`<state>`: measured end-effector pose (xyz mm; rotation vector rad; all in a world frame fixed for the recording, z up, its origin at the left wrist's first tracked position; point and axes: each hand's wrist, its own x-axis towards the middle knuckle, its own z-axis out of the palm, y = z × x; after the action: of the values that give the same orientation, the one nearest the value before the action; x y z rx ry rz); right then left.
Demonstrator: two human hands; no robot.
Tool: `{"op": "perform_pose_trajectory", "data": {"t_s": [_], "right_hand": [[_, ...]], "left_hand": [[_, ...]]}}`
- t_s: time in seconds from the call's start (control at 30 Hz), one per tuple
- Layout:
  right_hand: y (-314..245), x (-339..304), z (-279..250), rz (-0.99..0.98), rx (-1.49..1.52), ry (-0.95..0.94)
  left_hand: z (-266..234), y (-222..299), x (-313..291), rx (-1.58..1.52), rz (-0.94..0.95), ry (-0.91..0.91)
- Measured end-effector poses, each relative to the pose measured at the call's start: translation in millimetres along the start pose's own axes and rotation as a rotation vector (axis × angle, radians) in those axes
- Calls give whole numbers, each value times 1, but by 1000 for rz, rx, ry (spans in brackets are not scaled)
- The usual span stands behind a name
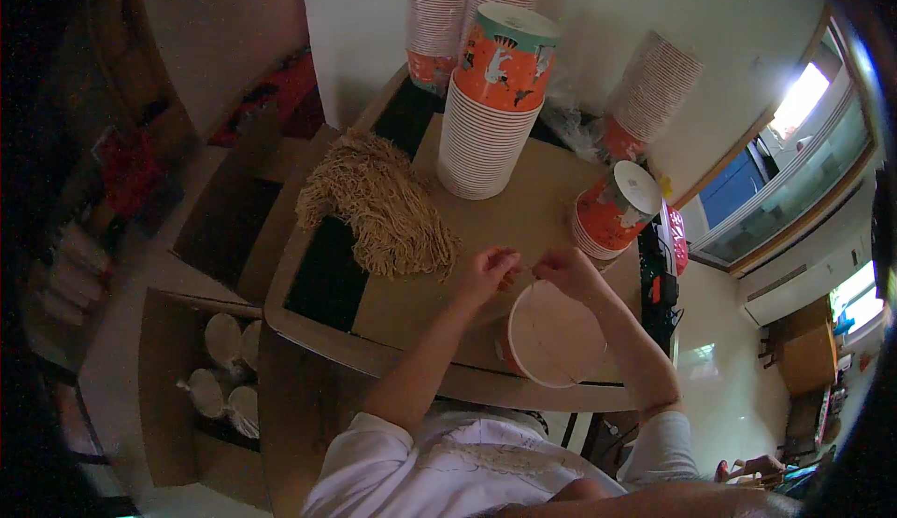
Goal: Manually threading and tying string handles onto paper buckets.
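Observation:
Close together over the table, my left hand (490, 273) and my right hand (568, 271) are closed in pinches on a thin string. Only a faint line of it shows between the fingers. Just below my right hand, near the table's front edge, is a paper bucket (558, 336) with its pale round end toward me. A thin line, seemingly string, runs across that end. Left of my left hand lies a big bundle of tan strings (381, 205). Beyond my right hand stands a short stack of orange printed paper buckets (612, 212).
A tall stack of paper buckets (486, 135) stands mid-table. Plastic-wrapped stacks (654, 88) stand by the wall. A pink and black object (668, 238) sits at the table's right edge (654, 368). On the floor at left, a cardboard box (168, 397) holds several pale round-ended items.

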<state>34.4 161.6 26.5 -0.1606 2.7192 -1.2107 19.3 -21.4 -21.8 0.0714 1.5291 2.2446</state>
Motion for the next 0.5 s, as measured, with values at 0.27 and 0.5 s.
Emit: {"op": "perform_pose_trajectory", "data": {"t_s": [0.27,0.5], "right_hand": [[-1,-2,-1,32,-51,13],[-4,-4,-2,5,-58,9]], "left_hand": [[11,4,1,100,55,-206],[9,-12,10,102,154,-188]]}}
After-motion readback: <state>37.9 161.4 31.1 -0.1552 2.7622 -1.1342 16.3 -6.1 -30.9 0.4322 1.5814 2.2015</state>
